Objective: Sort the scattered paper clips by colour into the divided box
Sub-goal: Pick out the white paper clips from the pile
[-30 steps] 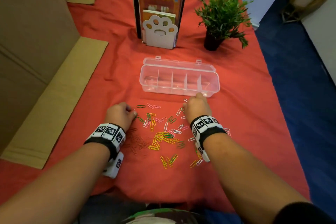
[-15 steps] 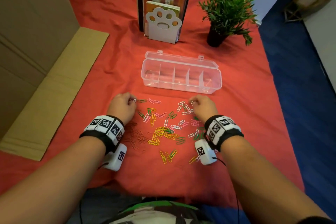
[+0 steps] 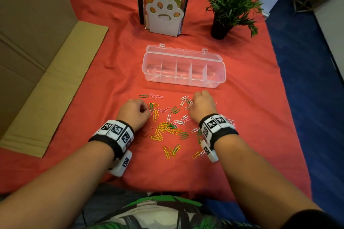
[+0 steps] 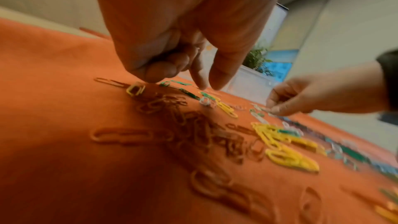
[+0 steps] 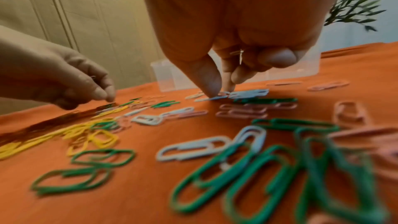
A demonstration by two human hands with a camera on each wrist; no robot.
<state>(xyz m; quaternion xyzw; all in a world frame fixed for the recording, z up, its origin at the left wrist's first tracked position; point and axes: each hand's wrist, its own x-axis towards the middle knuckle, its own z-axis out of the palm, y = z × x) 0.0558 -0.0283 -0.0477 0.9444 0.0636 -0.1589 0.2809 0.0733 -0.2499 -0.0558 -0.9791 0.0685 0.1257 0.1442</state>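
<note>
Right hand (image 3: 201, 107) pinches a white clip (image 5: 217, 98), left hand (image 3: 134, 113) curled; divided box (image 3: 184, 82) holds nothing.

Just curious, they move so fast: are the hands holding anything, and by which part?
The right hand pinches a white paper clip at one end, against the cloth. The left hand: cannot tell.

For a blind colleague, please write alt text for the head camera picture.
Two hands, the left hand and the right hand, reach down into coloured paper clips scattered on a red cloth. Behind them stands an open clear divided box; no clips show in it.
</note>
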